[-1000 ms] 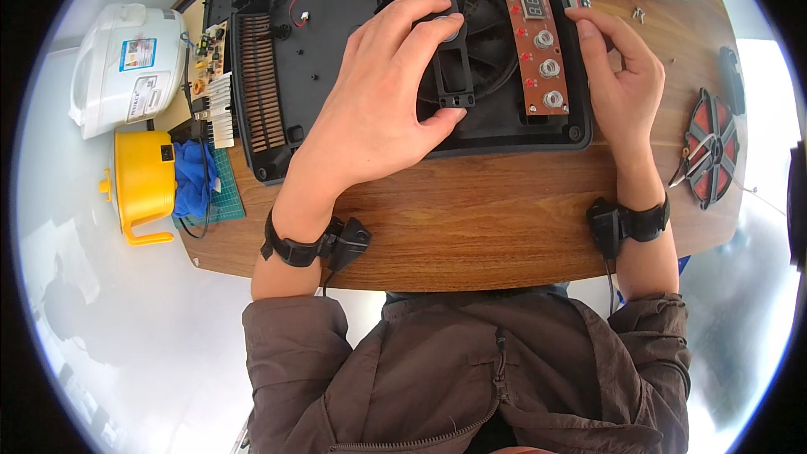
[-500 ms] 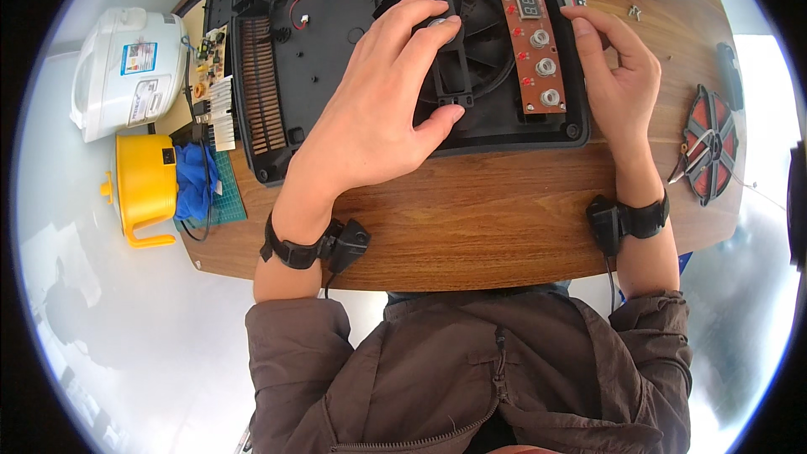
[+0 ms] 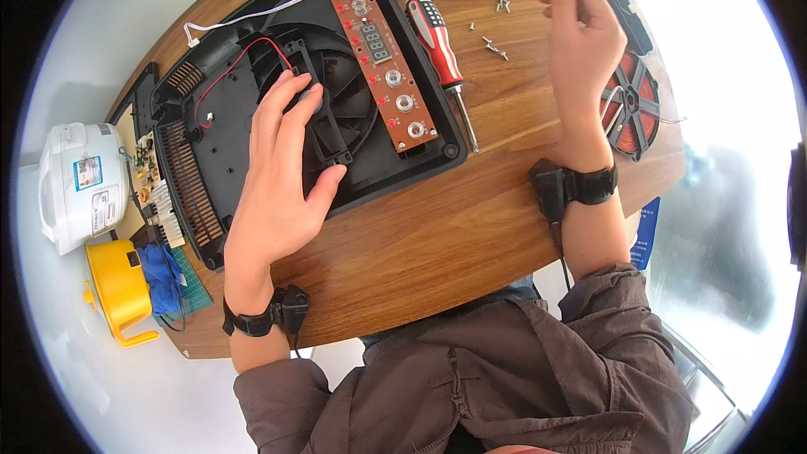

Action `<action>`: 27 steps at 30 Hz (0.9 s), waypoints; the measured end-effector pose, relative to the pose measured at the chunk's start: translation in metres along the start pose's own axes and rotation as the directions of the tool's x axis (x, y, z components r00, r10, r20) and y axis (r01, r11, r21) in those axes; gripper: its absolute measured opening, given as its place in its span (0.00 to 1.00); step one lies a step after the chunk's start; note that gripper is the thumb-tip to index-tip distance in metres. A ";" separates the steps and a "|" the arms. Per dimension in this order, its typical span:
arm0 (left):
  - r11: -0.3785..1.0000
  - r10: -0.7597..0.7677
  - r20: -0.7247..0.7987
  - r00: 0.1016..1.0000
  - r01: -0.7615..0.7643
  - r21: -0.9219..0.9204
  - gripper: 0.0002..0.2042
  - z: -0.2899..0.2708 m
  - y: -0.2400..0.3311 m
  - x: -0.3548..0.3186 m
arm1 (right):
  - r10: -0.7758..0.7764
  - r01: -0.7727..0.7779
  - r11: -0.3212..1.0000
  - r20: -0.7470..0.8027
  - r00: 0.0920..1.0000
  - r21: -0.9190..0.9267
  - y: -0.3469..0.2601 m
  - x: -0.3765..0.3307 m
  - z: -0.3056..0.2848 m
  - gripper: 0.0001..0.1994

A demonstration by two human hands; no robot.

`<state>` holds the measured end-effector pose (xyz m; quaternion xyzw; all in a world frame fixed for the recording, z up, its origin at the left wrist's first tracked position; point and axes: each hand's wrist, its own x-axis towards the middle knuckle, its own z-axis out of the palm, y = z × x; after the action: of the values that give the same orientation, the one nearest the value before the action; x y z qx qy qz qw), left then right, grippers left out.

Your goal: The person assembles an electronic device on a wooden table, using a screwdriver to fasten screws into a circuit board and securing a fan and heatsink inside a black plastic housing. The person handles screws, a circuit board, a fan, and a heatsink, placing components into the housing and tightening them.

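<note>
My left hand (image 3: 277,172) rests on the fan (image 3: 340,84) in an open black housing (image 3: 277,147). Its fingers are spread over the fan's hub and mounting bracket (image 3: 330,139), with the thumb by the bracket's near end. To the right, my right hand (image 3: 584,38) is raised over the table with its fingers curled in; what they hold, if anything, is hidden. A brown circuit board (image 3: 391,63) with a digit display, red lights and coiled springs lies along the housing's right side. A red and white screwdriver (image 3: 437,42) lies just right of the housing.
Several small screws (image 3: 494,48) lie between screwdriver and right hand. A round red and black coil (image 3: 636,109) lies at the table's right edge. At left are a white rice cooker (image 3: 84,185), a yellow pot (image 3: 118,286), a blue cloth (image 3: 160,277) and a green mat (image 3: 195,290).
The view has swung to the right, so the housing appears farther left and tilted. My right hand has left the housing's right edge and risen over the table. My left hand stays on the fan.
</note>
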<state>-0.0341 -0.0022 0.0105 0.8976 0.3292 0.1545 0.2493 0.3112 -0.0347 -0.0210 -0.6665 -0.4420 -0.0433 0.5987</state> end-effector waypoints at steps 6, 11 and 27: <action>1.000 -0.004 0.014 1.000 0.004 0.011 0.38 -0.001 0.001 -0.002 | 0.092 -0.026 0.952 0.202 0.975 -0.305 -0.001 0.005 -0.011 0.11; 1.000 0.010 0.012 1.000 -0.010 0.022 0.37 -0.002 0.000 -0.003 | 0.026 0.187 0.901 0.480 0.877 -0.392 0.003 0.002 -0.019 0.12; 0.999 0.014 0.000 1.000 -0.014 0.050 0.37 -0.001 0.001 -0.001 | 0.162 0.237 0.853 0.666 0.728 -0.466 -0.015 -0.004 -0.024 0.12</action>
<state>-0.0347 -0.0031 0.0115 0.9058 0.3265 0.1483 0.2257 0.3101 -0.0583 -0.0054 -0.7613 -0.6159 0.0747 0.1883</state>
